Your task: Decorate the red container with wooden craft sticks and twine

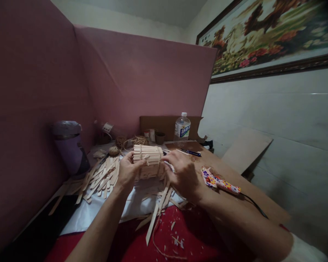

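Observation:
A small box built of wooden craft sticks (148, 158) is held up over the table between both hands. My left hand (128, 171) grips its left side, thumb against the front. My right hand (182, 172) closes on its right side. Loose craft sticks (101, 179) lie in a heap to the left on white paper (136, 207), and more sticks (157, 211) fan out under the box. A patterned glue gun (220, 182) with a black cord lies just right of my right hand.
A water bottle (182, 127), small cups (160, 138) and twine rolls (138, 140) stand at the back by a cardboard piece. A purple lidded container (69, 145) stands at the left. A blue pen (192, 153) lies on the wooden board. Pink partition walls enclose the left and back.

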### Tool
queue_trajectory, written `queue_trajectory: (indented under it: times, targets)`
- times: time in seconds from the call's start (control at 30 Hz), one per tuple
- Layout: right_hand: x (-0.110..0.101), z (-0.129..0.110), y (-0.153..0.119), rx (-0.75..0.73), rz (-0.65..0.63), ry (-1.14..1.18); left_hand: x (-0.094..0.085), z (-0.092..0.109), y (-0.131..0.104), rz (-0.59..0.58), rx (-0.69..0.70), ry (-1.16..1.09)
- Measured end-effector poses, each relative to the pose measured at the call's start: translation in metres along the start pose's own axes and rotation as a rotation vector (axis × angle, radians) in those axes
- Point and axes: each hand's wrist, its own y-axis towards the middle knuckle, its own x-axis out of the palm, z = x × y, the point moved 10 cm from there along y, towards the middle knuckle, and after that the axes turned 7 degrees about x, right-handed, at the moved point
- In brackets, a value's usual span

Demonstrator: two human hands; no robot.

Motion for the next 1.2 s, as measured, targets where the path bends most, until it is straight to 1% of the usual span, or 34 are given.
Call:
queue_trajectory:
  times: [0.03,0.1,0.17,0.23,0.3,0.37,0.43,0.53,0.63,0.7,0.73,0.8,0.87,0.9,0.93,0.97,1.0,1.1,1.2]
  targets:
    - [-0.014,0.013,-0.003,0.013,0.016,-0.035,0.0,0.0,0.0,0.004,0.0,0.004]
    - [-0.034,0.051,-0.011,0.096,-0.033,-0.154,0.0,0.0,0.001,-0.005,0.001,0.002]
    - [-0.044,0.101,-0.026,0.215,-0.185,-0.247,0.001,-0.002,0.002,-0.019,-0.005,-0.003]
    - [-0.045,0.149,-0.049,0.297,-0.377,-0.319,-0.001,-0.003,0.004,-0.022,0.001,-0.018]
    - [-0.04,0.184,-0.073,0.34,-0.519,-0.306,-0.002,-0.003,0.005,-0.03,0.002,-0.014]
    - [-0.034,0.207,-0.092,0.378,-0.586,-0.26,0.0,-0.003,0.006,-0.048,-0.003,0.006]
    - [-0.025,0.216,-0.104,0.402,-0.631,-0.212,0.001,-0.001,0.006,-0.066,-0.001,0.023]
    - [-0.017,0.213,-0.111,0.407,-0.657,-0.125,0.002,0.0,0.006,-0.074,0.008,0.056]
    - [-0.02,0.205,-0.11,0.414,-0.643,-0.027,0.002,0.0,0.007,-0.094,0.02,0.096]
    - [-0.024,0.201,-0.109,0.456,-0.637,0.072,0.003,-0.001,0.008,-0.114,0.029,0.1]
    - [-0.027,0.2,-0.108,0.509,-0.629,0.146,0.003,-0.001,0.008,-0.122,0.032,0.096]
    - [-0.035,0.201,-0.107,0.681,-0.58,0.346,0.004,-0.002,0.008,-0.133,0.029,0.088]
    - [-0.044,0.2,-0.107,0.886,-0.483,0.607,0.005,-0.002,0.008,-0.136,0.023,0.08]
    - [-0.047,0.195,-0.105,0.959,-0.432,0.759,0.005,-0.002,0.008,-0.137,0.021,0.077]
    - [-0.049,0.187,-0.102,1.003,-0.4,0.902,0.005,-0.001,0.007,-0.136,0.021,0.077]
    - [-0.048,0.177,-0.099,1.028,-0.394,1.011,0.006,-0.001,0.007,-0.135,0.02,0.079]
    - [-0.046,0.166,-0.095,1.042,-0.397,1.077,0.006,-0.002,0.007,-0.134,0.017,0.084]
    - [-0.038,0.138,-0.085,1.036,-0.357,1.069,0.006,-0.003,0.006,-0.137,0.004,0.101]
    - [-0.015,0.098,-0.072,0.924,-0.482,0.984,0.009,-0.004,0.005,-0.155,0.006,0.091]
